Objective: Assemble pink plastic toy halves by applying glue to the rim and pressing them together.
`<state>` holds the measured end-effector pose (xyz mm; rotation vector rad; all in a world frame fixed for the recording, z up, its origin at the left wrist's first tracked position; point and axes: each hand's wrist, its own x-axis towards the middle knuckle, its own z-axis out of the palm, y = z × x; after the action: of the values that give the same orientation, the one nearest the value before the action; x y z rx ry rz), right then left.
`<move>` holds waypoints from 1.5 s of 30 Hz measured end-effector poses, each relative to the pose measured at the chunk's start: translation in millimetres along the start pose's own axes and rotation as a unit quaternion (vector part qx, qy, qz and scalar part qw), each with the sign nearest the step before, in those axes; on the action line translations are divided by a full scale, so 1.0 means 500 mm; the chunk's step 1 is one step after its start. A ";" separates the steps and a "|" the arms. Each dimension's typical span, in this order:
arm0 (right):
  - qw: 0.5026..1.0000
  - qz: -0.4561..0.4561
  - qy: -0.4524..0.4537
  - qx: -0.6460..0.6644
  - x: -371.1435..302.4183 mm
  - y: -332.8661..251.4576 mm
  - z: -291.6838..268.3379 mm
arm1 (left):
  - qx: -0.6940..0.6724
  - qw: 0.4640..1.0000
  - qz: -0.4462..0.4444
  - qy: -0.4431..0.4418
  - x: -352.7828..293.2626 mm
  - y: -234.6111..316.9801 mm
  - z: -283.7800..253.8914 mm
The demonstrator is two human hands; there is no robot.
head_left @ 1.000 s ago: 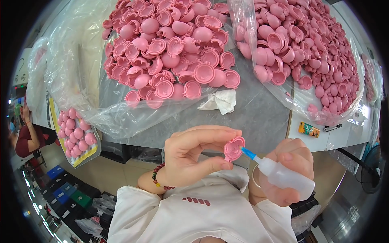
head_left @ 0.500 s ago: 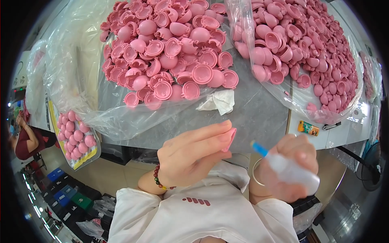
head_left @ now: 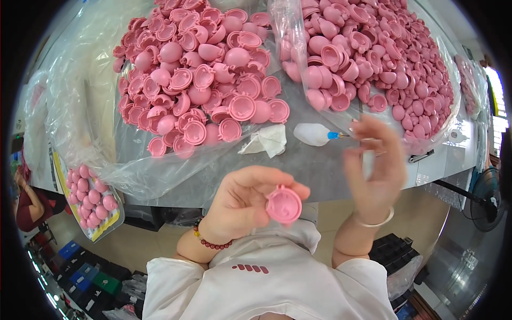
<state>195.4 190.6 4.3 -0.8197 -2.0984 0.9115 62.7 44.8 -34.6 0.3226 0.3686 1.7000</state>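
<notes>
Center frame, the left hand (head_left: 234, 205) is pinching a pink half-shell (head_left: 284, 205), likely for exposing its hollow; center right, the right hand (head_left: 380, 173), fingers apart, is hovering near a squeeze bottle (head_left: 311, 134).

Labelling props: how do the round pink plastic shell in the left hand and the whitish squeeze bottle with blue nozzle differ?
Place: the pink shell is held in the left hand; the squeeze bottle lies on the grey table.
Shape: the shell is a round, hollow cup; the bottle is elongated.
Both have rounded outlines.
</notes>
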 end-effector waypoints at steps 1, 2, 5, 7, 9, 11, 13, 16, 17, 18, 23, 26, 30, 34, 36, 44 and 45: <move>0.996 -0.014 0.015 -0.083 0.014 0.005 -0.021 | 0.044 0.999 0.011 0.028 -0.001 0.003 -0.002; 0.986 -0.027 0.029 -0.165 0.033 0.020 -0.040 | 0.045 0.998 0.010 0.031 -0.003 0.003 -0.002; 0.922 -0.131 -0.056 -0.359 0.079 0.084 -0.075 | 0.070 0.996 0.028 0.044 -0.008 0.006 0.002; 0.944 -0.060 -0.056 -0.319 0.078 0.080 -0.062 | 0.067 0.997 0.004 0.045 -0.009 0.007 0.008; 0.960 0.011 -0.059 -0.275 0.073 0.074 -0.054 | 0.077 0.996 0.018 0.048 -0.008 0.007 0.009; 0.978 -0.002 0.006 -0.209 0.062 0.062 -0.053 | 0.089 0.994 0.032 0.053 -0.011 0.009 0.004; 0.984 -0.020 -0.072 -0.165 0.037 0.014 -0.070 | 0.214 0.972 0.095 0.038 -0.009 0.008 0.004; 0.954 0.152 -0.257 0.029 -0.013 -0.035 -0.036 | 0.268 0.955 0.119 0.045 -0.010 0.013 -0.002; 0.954 0.153 -0.256 0.028 -0.016 -0.028 -0.023 | 0.267 0.955 0.118 0.044 -0.010 0.015 -0.005; 0.961 0.093 -0.261 0.005 -0.021 -0.015 -0.013 | 0.257 0.959 0.109 0.042 -0.012 0.014 -0.004; 0.970 -0.033 -0.173 -0.168 -0.039 -0.022 0.010 | 0.161 0.982 0.052 0.082 -0.015 0.014 0.006; 0.964 -0.080 -0.199 -0.154 -0.045 -0.008 0.010 | 0.154 0.982 0.048 0.097 -0.014 0.013 0.007; 0.992 -0.016 -0.119 0.025 -0.051 -0.056 -0.008 | 0.298 0.951 0.075 0.047 -0.013 0.011 0.009; 0.982 -0.108 -0.137 0.078 -0.044 -0.061 0.017 | 0.390 0.916 0.080 0.044 -0.011 0.013 0.023; 0.980 -0.121 -0.140 0.071 -0.045 -0.056 0.022 | 0.412 0.906 0.087 0.042 -0.012 0.015 0.018; 0.983 -0.106 -0.139 0.054 -0.052 -0.054 0.022 | 0.495 0.859 0.131 -0.001 -0.011 0.015 0.011; 0.983 -0.106 -0.139 0.055 -0.055 -0.057 0.019 | 0.486 0.866 0.123 0.001 -0.010 0.016 0.013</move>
<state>195.7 150.9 12.7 -0.4193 -2.2966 1.0616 58.9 39.3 -25.2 1.1415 1.2306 1.6362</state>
